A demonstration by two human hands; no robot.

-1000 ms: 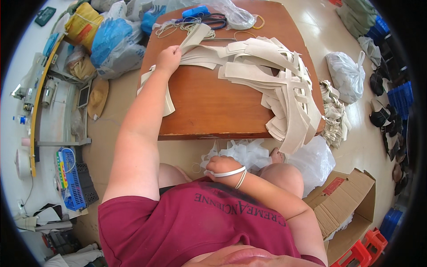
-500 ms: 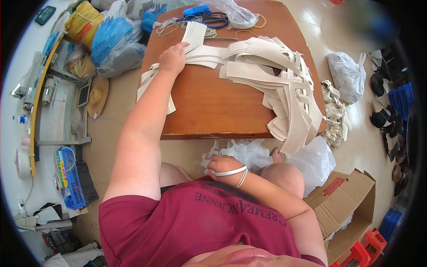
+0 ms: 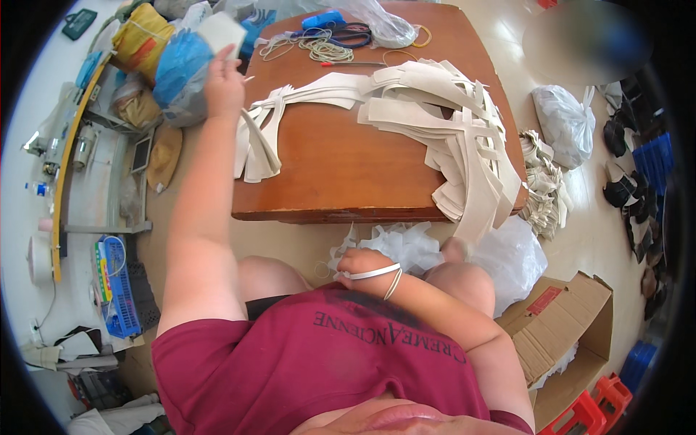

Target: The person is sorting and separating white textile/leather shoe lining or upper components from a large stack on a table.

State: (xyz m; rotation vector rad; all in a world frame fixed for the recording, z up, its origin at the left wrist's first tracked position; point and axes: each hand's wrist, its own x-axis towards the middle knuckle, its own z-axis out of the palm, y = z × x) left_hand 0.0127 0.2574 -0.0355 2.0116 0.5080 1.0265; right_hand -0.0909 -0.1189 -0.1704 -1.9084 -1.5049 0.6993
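Note:
My left hand (image 3: 225, 90) is lifted past the table's far left edge, closed on a small stack of cut cream pieces (image 3: 220, 32), slightly blurred. My right hand (image 3: 362, 265) rests curled in front of my lap, its fingers mostly hidden; whether it holds anything I cannot tell. A white band (image 3: 373, 272) circles its wrist, with thin elastic bands beside it. On the brown table (image 3: 341, 167), curved strips of the same cream material fan out in a left pile (image 3: 261, 148), a far middle pile (image 3: 326, 90) and a larger right pile (image 3: 475, 152).
At the table's far end lie scissors (image 3: 351, 33), looped cord (image 3: 326, 49) and a clear plastic bag (image 3: 391, 27). White scraps (image 3: 399, 243) sit beneath the near edge. An open cardboard box (image 3: 565, 319) stands at right; stuffed bags (image 3: 177, 72) crowd the far left.
My left hand has taken the cream stack off the table and carried it left and away, beyond the edge. My right hand has stayed nearly in place.

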